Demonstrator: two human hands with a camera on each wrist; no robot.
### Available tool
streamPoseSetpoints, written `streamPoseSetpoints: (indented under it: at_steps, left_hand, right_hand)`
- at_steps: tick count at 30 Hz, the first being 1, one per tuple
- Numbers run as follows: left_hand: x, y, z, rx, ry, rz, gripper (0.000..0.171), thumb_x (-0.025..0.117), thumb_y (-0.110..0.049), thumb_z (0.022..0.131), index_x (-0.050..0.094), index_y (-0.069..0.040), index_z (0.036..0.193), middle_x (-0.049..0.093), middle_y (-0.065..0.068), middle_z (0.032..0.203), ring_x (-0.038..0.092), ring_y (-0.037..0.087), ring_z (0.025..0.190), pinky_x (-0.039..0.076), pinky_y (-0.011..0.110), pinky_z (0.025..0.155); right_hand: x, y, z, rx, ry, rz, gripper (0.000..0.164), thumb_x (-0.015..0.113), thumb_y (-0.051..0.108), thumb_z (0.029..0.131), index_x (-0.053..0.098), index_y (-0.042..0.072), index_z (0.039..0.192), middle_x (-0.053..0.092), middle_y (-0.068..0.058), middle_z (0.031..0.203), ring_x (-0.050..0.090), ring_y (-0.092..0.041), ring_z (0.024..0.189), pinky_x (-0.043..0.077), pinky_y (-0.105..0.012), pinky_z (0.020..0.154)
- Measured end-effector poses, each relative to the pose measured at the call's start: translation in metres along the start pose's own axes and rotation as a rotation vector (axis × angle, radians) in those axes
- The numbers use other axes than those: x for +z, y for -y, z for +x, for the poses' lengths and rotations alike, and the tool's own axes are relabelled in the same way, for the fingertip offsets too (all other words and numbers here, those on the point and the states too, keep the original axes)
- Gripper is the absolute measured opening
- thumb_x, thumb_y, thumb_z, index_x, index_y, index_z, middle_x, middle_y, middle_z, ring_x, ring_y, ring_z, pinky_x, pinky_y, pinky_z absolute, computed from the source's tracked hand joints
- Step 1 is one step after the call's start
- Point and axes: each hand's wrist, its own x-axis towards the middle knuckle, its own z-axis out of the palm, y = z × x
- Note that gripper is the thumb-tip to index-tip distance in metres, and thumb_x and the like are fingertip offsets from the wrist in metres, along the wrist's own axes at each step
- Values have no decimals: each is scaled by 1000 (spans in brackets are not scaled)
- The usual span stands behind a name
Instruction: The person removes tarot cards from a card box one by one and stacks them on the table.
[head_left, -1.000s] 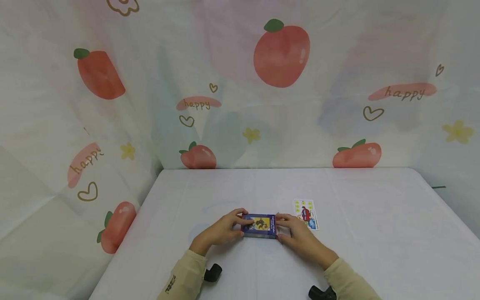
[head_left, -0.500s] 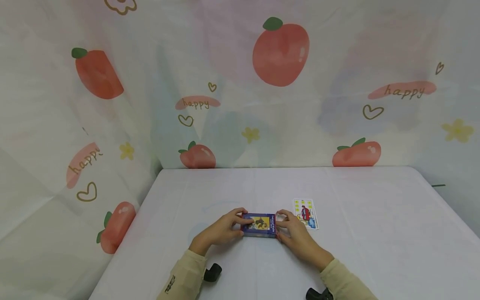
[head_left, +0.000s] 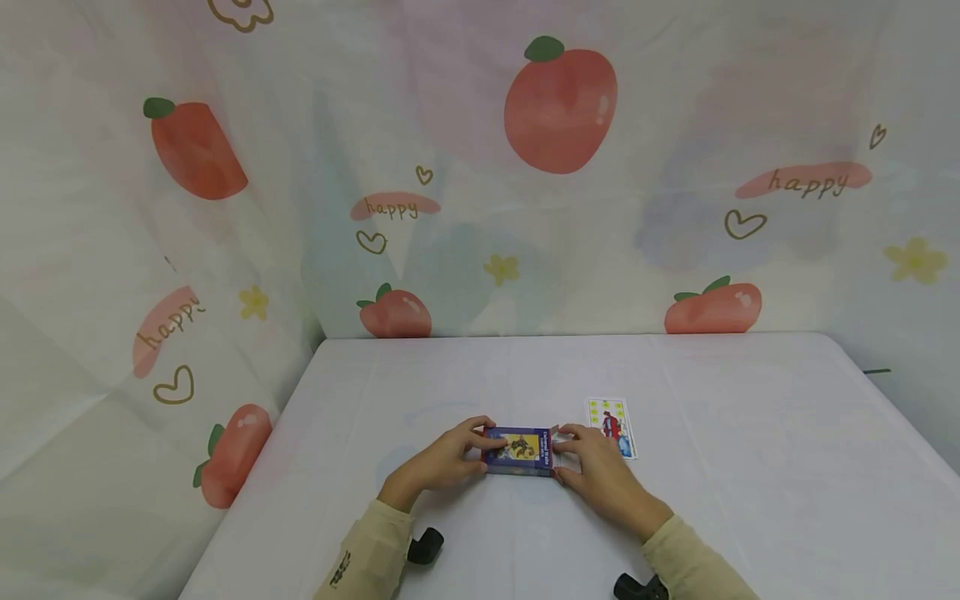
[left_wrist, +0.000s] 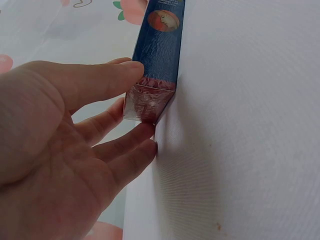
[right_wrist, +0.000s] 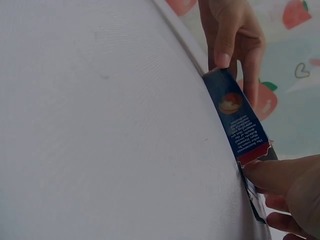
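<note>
A small dark blue card box [head_left: 536, 454] with a yellow picture lies flat on the white table, its long side facing me. My left hand [head_left: 442, 460] grips its left end, thumb on the near side and a finger over the top. In the left wrist view that red end of the box [left_wrist: 150, 102] looks closed under clear wrap. At the other end, my right hand [head_left: 600, 468] pinches with thumb and fingers. The right wrist view shows this end open, its red edge [right_wrist: 255, 152] ragged and a flap sticking out under the thumb [right_wrist: 270, 175]. What lies inside is hidden.
A loose picture card [head_left: 613, 423] with a red figure lies just beyond my right hand, partly covered by it. The white table [head_left: 750, 433] reaches back to a printed cloth backdrop [head_left: 450, 108]. Black wrist mounts [head_left: 426, 546] show below the sleeves.
The fingers of my right hand shift slightly at the box's open end, with the wrist moving a little left and then slightly back right. The left hand, box and loose card stay put.
</note>
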Motion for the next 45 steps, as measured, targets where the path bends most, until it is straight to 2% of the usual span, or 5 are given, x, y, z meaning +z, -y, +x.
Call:
streamPoseSetpoints:
  at_steps: [11, 31, 35, 39, 45]
  left_hand:
    - [0, 0, 0, 4, -1, 6, 45, 67, -7, 96, 63, -19, 139, 41, 6, 156, 36, 31, 149, 35, 53, 120]
    - [1, 2, 0, 13, -7, -3, 45, 68, -7, 95, 64, -20, 138, 43, 3, 154, 37, 29, 148, 35, 53, 120]
    - [1, 2, 0, 5, -7, -12, 45, 68, -7, 96, 64, -20, 138, 42, 3, 155, 36, 29, 149, 34, 53, 121]
    - [1, 1, -1, -5, -4, -12, 45, 68, -7, 96, 64, -20, 138, 41, 3, 155, 36, 30, 150, 34, 54, 121]
    - [0, 0, -1, 0, -6, -3, 45, 68, -7, 96, 64, -20, 138, 42, 3, 155, 36, 30, 149, 34, 53, 121]
  right_hand:
    - [-5, -7, 0, -27, 38, 17, 38, 85, 20, 78, 75, 5, 112, 69, -14, 128, 62, -37, 120, 47, -60, 99]
    - [-23, -14, 1, -82, 116, 99, 31, 82, 12, 82, 75, 8, 111, 63, -16, 127, 60, -38, 120, 49, -58, 102]
    - [-28, -16, 1, -77, 129, 132, 31, 80, 9, 83, 74, 5, 113, 60, -17, 128, 63, -23, 104, 54, -42, 91]
    - [-30, -16, 1, -68, 127, 190, 34, 79, 2, 81, 74, 3, 115, 57, -17, 127, 54, -9, 88, 46, -25, 76]
    - [-33, -15, 1, -58, 113, 256, 40, 81, -2, 77, 73, 1, 116, 55, -20, 126, 51, -6, 83, 44, -21, 70]
